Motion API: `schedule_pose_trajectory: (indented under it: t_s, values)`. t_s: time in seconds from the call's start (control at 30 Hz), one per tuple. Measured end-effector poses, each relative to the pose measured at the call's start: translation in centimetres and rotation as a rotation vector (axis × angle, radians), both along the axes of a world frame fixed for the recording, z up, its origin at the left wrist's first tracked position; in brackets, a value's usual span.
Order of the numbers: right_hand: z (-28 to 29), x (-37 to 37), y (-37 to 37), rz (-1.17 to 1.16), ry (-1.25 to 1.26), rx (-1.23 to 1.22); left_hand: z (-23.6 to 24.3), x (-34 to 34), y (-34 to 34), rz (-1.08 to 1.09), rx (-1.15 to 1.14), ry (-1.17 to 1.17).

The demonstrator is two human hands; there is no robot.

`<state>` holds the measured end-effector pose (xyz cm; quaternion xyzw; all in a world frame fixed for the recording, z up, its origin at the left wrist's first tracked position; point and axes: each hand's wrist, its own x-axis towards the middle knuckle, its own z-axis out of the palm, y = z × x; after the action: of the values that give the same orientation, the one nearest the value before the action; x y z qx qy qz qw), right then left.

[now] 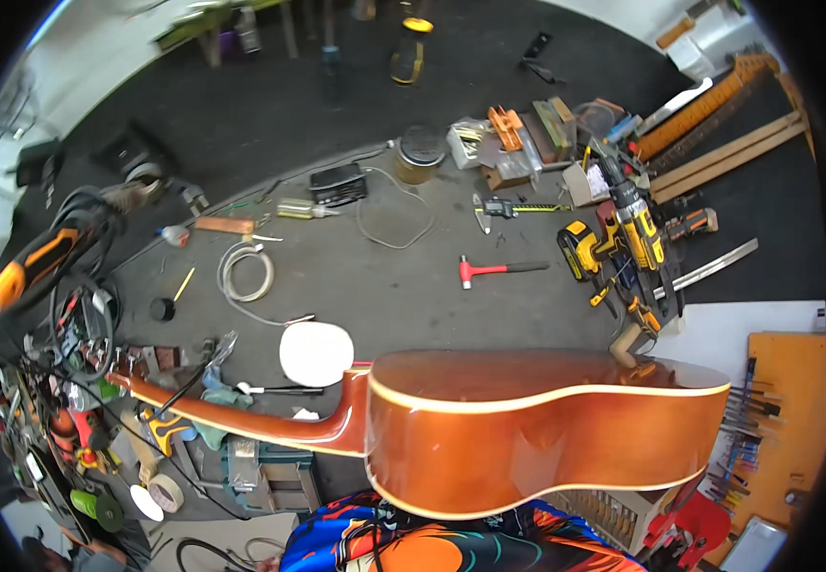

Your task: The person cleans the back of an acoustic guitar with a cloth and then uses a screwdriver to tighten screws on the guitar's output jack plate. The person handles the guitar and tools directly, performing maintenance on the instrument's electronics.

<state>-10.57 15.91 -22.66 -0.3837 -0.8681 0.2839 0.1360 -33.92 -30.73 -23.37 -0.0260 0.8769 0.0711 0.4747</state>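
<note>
The acoustic guitar (pixel 537 443) lies on its side along the front edge of the desk (pixel 384 296), directly before the person's patterned shirt (pixel 422 548). The neck (pixel 260 429) points toward the desk's left edge, the body toward its front right corner. Whether the desk bears its weight cannot be determined.

Neither the left hand nor the right hand is visible; I cannot tell whether either grip is grasping the guitar or released.

Completed, as far as visible: neck joined to body, pale binding in place, side glossy. The soundboard is out of view, so strings and bridge go unverified.

Outstanding work cannot be confirmed. No tool is seen applied to the guitar: the red hammer (pixel 499 269) and digital caliper (pixel 518 207) lie apart from it, farther back, and the yellow drill (pixel 640 229) is near the right edge. In my judgement, the stage is handling or checking.
</note>
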Motion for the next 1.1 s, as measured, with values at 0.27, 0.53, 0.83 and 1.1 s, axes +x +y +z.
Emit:
schedule_pose_trajectory:
  t_s: [0.27,0.53,0.83,1.1]
  values:
    - [-2.3,0.5,-0.4,0.006,0.132,0.019,0.5,-0.2,4.2,-0.047,0.029,0.017]
    - [-0.1,0.5,1.1,0.165,0.358,0.091,-0.7,-2.6,4.2,-0.148,0.232,0.140]
    - [5.1,18.1,-0.8,-0.384,0.160,0.259,-7.3,-2.7,11.8,-0.374,0.424,0.109]
    - [6.0,29.9,9.0,-0.793,0.068,0.422,-7.1,2.4,19.9,-0.540,0.398,0.086]
